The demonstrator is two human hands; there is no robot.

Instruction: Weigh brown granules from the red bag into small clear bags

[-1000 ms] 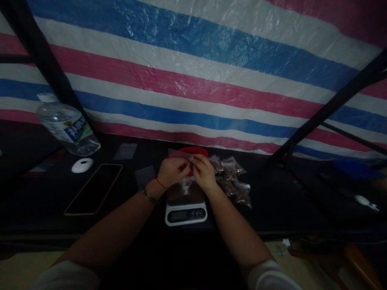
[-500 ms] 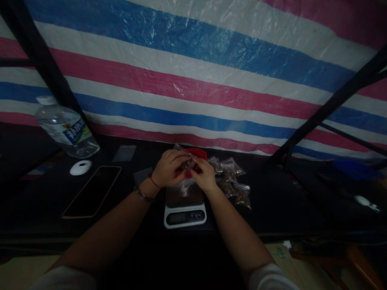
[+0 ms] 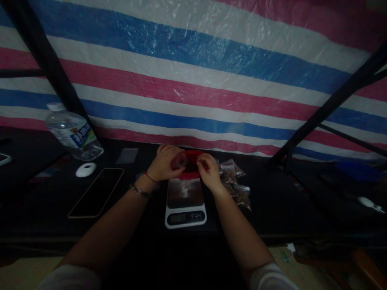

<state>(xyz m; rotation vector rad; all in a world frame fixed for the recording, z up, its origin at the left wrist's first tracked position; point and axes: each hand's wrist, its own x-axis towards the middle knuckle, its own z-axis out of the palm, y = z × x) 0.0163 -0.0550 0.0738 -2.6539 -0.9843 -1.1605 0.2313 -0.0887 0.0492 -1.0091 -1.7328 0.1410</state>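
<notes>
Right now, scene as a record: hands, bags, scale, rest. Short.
Left hand: holding what looks like a clear bag, at the red container
Right hand: at the container's right edge; grip unclear
Scale: white, in front of the container; reading illegible
Filled bags: clustered right of the container and scale
Flat bag: on the table, left of the left hand
Left side: phone, white oval thing, bottle

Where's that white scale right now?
In the head view, the white scale sits below centre on the dark table, with the red container right beyond it and the small filled bags off to its right.
</notes>
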